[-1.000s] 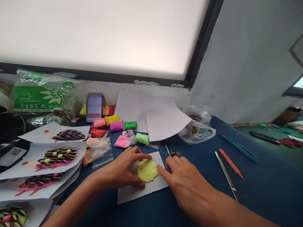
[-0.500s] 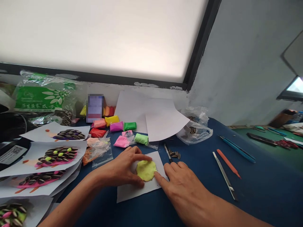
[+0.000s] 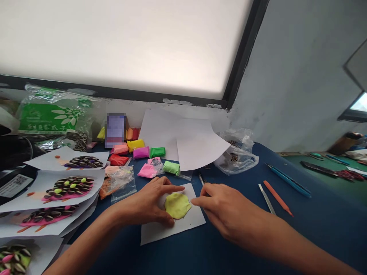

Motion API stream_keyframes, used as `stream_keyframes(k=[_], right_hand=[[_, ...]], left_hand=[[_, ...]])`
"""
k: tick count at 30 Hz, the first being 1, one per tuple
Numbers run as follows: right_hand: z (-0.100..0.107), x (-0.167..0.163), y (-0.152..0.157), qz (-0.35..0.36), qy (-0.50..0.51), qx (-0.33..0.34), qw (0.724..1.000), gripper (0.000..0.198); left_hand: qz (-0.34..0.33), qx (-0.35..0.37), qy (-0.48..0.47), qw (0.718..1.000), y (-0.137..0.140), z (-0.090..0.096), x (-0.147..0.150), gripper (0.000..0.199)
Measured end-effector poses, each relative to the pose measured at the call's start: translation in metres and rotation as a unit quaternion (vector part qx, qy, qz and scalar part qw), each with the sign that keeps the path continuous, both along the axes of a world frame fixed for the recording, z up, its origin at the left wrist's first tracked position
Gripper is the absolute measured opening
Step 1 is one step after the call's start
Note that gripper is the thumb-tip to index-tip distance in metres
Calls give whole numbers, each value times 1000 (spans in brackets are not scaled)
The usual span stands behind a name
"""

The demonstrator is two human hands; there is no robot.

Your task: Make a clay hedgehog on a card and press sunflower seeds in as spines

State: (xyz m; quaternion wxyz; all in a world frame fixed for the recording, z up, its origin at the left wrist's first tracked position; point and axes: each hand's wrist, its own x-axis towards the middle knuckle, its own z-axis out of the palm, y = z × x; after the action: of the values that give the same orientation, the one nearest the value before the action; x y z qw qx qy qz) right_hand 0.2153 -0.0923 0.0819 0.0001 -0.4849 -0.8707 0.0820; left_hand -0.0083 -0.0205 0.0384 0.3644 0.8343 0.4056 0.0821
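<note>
A flattened yellow clay disc (image 3: 177, 206) with an uneven rim lies on a small white sheet of paper (image 3: 160, 235). My left hand (image 3: 146, 204) is open, its thumb and forefinger spread around the left side of the disc and resting on the paper. From the right comes my right hand (image 3: 229, 208), forefinger stretched toward the disc's right edge and its tip just beside it. The other fingers of that hand are bent, and I see nothing held in them. A dark pen (image 3: 201, 178) is partly covered by the right hand.
Seed-covered hedgehog pictures (image 3: 70, 187) lie at left. Clay packets (image 3: 141, 152), white sheets (image 3: 200, 145) and a plastic bag with seeds (image 3: 236, 158) stand behind. At right lie a metal blade tool (image 3: 266, 198), an orange tool (image 3: 278, 198) and blue tweezers (image 3: 288, 181).
My right hand has lifted off the disc's edge and shifted slightly up and right, now covering the loose sunflower seeds. The disc's right edge looks more pointed. My left hand has barely moved.
</note>
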Motion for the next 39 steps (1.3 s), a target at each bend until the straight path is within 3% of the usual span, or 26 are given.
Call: stream_keyframes(k=[7, 12, 17, 20, 27, 39], right_hand=[[-21, -11, -4, 21, -70, 12, 997, 61], [-21, -14, -2, 25, -32, 49, 998, 32], [-30, -13, 8, 78, 125, 88, 985, 16], [-41, -13, 13, 40, 195, 77, 977, 5], [-46, -17, 21, -25, 175, 58, 983, 34], [-39, -27, 37, -3, 153, 40, 987, 33]], left_hand=[[-33, -12, -22, 999, 6, -9, -9, 79], [-23, -37, 1, 999, 4, -2, -8, 79], [-32, -45, -2, 998, 5, 1, -10, 78], [-39, -43, -5, 998, 6, 0, -12, 78], [-52, -47, 11, 997, 6, 2, -10, 78], [-72, -35, 17, 997, 8, 1, -10, 70]])
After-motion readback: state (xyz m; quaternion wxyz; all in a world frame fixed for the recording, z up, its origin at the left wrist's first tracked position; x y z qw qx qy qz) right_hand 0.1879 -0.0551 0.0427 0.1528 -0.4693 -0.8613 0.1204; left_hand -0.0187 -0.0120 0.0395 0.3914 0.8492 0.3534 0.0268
